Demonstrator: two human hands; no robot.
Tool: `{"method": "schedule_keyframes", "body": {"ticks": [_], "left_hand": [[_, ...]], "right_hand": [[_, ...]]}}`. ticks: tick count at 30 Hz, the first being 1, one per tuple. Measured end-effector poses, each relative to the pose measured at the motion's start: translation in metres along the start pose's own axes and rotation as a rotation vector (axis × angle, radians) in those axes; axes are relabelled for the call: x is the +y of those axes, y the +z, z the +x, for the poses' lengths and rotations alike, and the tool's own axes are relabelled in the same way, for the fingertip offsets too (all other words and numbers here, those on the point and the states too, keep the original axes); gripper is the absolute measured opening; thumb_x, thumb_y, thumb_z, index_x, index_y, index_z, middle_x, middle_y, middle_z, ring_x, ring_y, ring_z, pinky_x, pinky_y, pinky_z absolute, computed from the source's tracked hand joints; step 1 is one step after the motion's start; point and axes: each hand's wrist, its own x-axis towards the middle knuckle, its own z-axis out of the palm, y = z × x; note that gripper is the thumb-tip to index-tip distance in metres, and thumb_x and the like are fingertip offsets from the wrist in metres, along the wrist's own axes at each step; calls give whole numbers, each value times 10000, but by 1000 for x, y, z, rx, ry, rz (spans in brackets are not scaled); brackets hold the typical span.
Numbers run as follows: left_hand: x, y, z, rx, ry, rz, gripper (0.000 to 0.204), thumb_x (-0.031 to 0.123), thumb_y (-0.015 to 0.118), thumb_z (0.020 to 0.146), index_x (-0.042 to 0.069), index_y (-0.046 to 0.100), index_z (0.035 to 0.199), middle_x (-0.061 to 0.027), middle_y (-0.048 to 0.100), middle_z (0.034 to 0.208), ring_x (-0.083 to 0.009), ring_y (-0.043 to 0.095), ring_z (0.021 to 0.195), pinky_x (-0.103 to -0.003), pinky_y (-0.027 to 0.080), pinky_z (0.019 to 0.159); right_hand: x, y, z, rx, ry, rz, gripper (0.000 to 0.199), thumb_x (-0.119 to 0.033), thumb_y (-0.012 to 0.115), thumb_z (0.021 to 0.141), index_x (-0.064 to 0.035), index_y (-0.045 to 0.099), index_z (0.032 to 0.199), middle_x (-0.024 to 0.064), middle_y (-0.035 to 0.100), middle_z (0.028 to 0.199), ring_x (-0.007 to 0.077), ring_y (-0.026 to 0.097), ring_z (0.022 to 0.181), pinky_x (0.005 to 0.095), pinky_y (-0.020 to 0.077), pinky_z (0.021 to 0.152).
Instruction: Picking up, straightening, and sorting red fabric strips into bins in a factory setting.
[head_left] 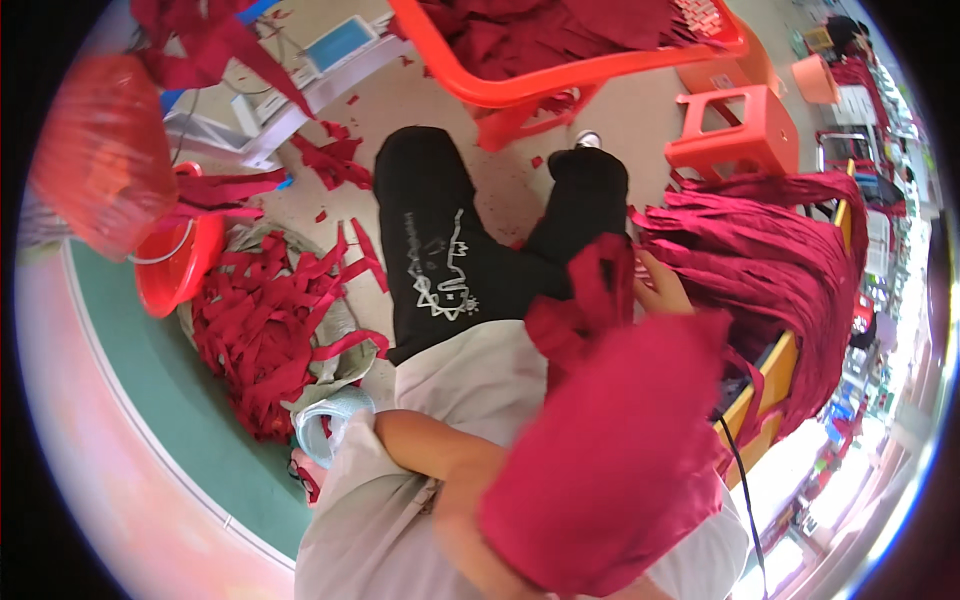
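Observation:
A bright red piece of fabric [610, 460] is raised close in front of me, blurred, and covers much of my lap and right arm. My left arm [435, 445] bends across my body toward it; the left hand's fingers are hidden by the fabric. Past its far edge, my right hand [662, 287] shows in part, closed at the edge of a darker red cloth [590, 290] that hangs over my right thigh. Beside that hand, long red fabric pieces [750, 235] lie in a thick stack over a yellow-edged rack [780, 375].
Ahead stands an orange-red basket [520, 92] full of red cloth, with a red stool [740, 135] right of it. On the left are a pile of red strips [265, 320], a red bucket [180, 260], a filled red bag [100, 155] and a pale blue container [335, 415]. A black cord [745, 480] hangs at right.

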Motion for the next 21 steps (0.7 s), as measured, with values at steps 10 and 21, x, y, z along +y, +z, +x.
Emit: {"method": "schedule_keyframes", "body": {"ticks": [10, 21], "left_hand": [[-6, -1, 15, -198, 11, 26, 361, 82, 557, 898, -36, 563, 1239, -82, 643, 960, -146, 601, 852, -257, 455, 741], [-64, 35, 11, 34, 231, -353, 264, 87, 581, 916, -12, 613, 1158, -38, 624, 885, -121, 576, 797, -269, 464, 664]], "right_hand": [[-15, 14, 11, -33, -27, 100, 357, -125, 561, 890, 10, 538, 1220, 171, 639, 1101, 260, 625, 991, 342, 479, 866], [0, -13, 24, -61, 10, 31, 379, -71, 540, 915, -5, 517, 1288, 109, 628, 1104, 196, 595, 984, 298, 465, 869]]}}
